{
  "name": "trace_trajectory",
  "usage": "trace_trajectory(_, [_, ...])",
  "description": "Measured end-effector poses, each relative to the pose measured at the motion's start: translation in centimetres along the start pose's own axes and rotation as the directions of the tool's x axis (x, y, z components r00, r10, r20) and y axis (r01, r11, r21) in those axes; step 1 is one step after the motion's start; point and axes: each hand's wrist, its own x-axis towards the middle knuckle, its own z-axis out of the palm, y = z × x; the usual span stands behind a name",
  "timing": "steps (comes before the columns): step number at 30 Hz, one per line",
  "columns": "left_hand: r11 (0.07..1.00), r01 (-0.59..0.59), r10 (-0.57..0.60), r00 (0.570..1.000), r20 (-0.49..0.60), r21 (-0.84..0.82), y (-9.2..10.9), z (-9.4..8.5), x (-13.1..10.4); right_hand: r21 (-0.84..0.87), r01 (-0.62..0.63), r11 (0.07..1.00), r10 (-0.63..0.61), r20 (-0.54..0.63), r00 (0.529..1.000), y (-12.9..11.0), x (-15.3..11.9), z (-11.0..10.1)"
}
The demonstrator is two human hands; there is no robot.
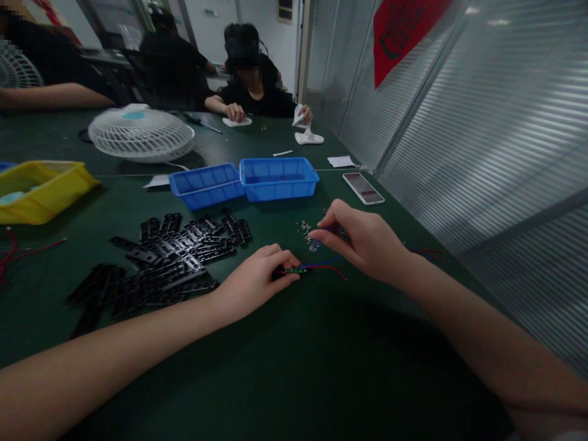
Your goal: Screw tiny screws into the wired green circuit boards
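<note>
Okay, from here: left hand (257, 275) pinches the small green board (294, 270), lying crosswise; right hand (361, 236), off its right end, pinches a screwdriver (314, 245) slanting down toward it.

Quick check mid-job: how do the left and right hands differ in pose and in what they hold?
The left hand holds the small green board; the right hand grips a slim screwdriver-like tool. The left hand lies low, thumb and fingers around the board, while the right hand is raised, pinching the tool's handle with its shaft slanting down to the board. Both are bare.
</note>
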Motion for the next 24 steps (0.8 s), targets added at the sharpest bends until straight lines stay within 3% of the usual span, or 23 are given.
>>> trace_trajectory(5, [1.0, -0.003, 0.003, 1.0, -0.006, -0.006, 0.1, 0.0, 0.0, -0.224, -0.082, 0.971, 0.113, 0.13, 0.985, -0.9, -0.2, 0.1])
trace_trajectory(8, [1.0, -0.012, 0.012, 1.0, -0.009, 0.0, 0.0, 0.0, 0.0, -0.181, -0.087, 0.98, 0.117, 0.167, 0.979, -1.4, -0.3, 0.0])
trace_trajectory(13, [1.0, -0.012, 0.012, 1.0, 0.0, -0.001, -0.2, 0.1, 0.1, 0.042, 0.01, 0.999, -0.013, 0.074, 0.997, -1.5, -0.4, 0.4])
trace_trajectory(24, [0.999, -0.01, 0.009, 1.0, 0.012, 0.043, 0.0, 0.0, 0.0, -0.197, 0.108, 0.974, -0.108, 0.008, 0.994, -0.7, -0.3, 1.2])
